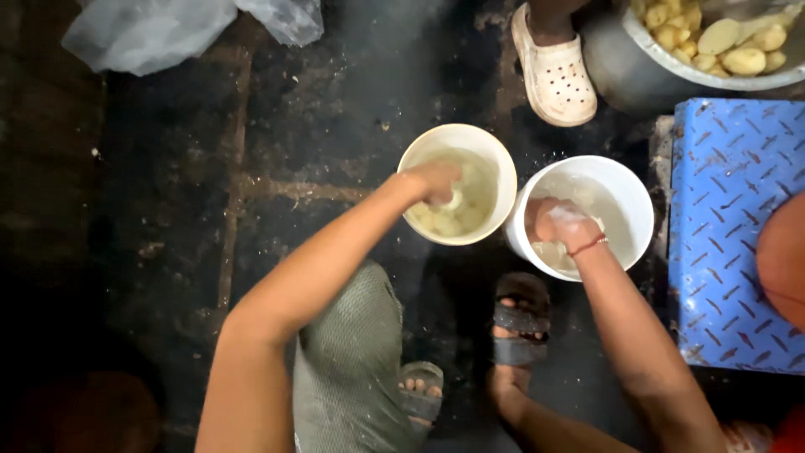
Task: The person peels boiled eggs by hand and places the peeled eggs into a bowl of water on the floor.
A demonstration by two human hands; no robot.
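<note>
Two white buckets stand side by side on a dark wet floor. My left hand (438,181) reaches into the left bucket (419,151), which holds cloudy water and pale peeled potato pieces (446,223); its fingers close around one piece at the water's surface. My right hand (558,221), with a red thread at the wrist, dips into the right bucket (629,186) of milky water, fingers curled; whether it grips anything is hidden by the water.
A large metal pot (625,71) of peeled potatoes sits at the top right. Another person's foot in a white clog (553,75) stands beside it. A blue metal platform (734,226) lies to the right, a plastic bag (151,29) at top left. My sandalled feet (520,323) are below the buckets.
</note>
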